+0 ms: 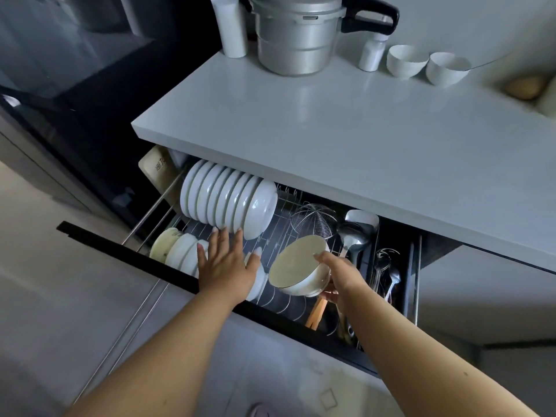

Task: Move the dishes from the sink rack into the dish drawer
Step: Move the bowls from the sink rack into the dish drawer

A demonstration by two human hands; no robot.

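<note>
Worktop: pale worktop [346,124] carrying a metal pot [296,34] with a black handle, a white canister [230,25], a small bottle [371,54] and two white bowls [406,60].
Room: dark appliance front at left, light floor [45,281] below.
Dish drawer: dish drawer [144,260] pulled out under the worktop, its wire rack holding a row of upright white plates [225,203], smaller dishes [177,248] near the front, a wire skimmer [313,219], ladles and spoons at right.
Left hand: left hand [225,263], fingers spread flat, rests over the front dishes.
Right hand: right hand [337,275] grips a tilted cream bowl [298,266] above the rack.
</note>
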